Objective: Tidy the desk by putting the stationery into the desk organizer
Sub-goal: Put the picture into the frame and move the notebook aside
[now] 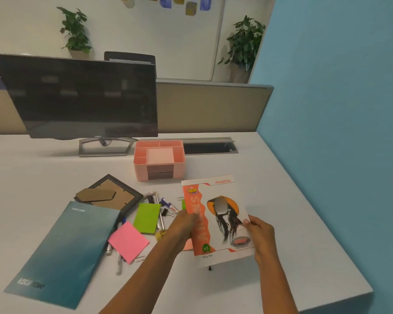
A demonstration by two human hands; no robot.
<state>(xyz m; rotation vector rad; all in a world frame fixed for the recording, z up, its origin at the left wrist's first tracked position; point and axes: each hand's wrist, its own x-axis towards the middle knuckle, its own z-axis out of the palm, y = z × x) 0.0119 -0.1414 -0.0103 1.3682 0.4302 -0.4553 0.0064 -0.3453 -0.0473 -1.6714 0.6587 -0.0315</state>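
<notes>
The notebook [218, 220] has a white and orange cover showing a long-haired figure, and reads "ALL NEW", "65" and "King Size". The left hand [184, 225] grips its left edge and the right hand [259, 234] its right edge. It is held at 5 o'clock from the pink organizer [159, 159]. At the notebook's 8 o'clock lies a teal folder [64, 252] marked "PAGE EDGE".

The booklet [216, 218] has a glossy printed paper cover. The organizer [159, 159] looks like smooth, matt plastic. The pink sticky note [128, 242] and green sticky note [146, 217] are matt paper. The picture frame [109, 196] shows a brown board backing. The folder [61, 252] has a soft sheen, the monitor [77, 96] screen is glossy, and the desk [32, 168] is smooth and matt.
</notes>
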